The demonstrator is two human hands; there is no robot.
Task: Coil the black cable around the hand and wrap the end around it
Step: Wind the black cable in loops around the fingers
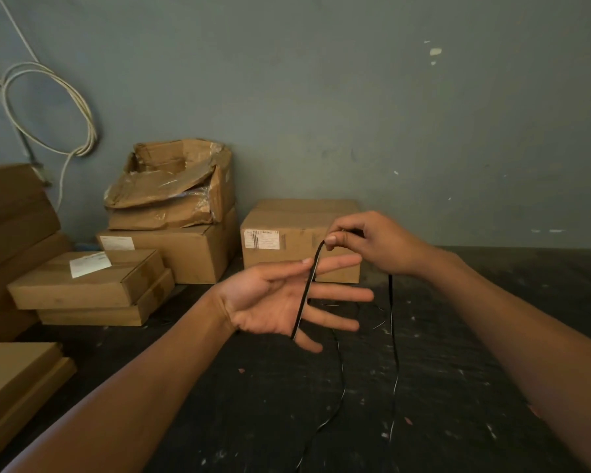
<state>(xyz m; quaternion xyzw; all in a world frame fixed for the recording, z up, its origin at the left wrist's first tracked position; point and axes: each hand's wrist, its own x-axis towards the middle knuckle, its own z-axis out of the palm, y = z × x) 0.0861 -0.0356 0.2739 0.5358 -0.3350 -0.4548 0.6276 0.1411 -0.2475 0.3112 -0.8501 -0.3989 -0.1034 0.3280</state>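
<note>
Cable (306, 295) lies across the left hand (280, 302); right hand (365, 244) just right, boxes (171, 233) far left by the wall (355, 97)

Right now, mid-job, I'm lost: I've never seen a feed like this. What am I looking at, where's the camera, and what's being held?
There is no machine here: it is one wide picture from a camera worn on a person's head, looking forward and down at two bare arms. The left hand is open, palm up, fingers spread. A black cable lies across that palm. The right hand pinches the cable just above it, and the rest hangs down to the dark floor. No full loop around the hand shows yet. Behind are cardboard boxes against a grey wall, where a white cable hangs coiled.
</note>
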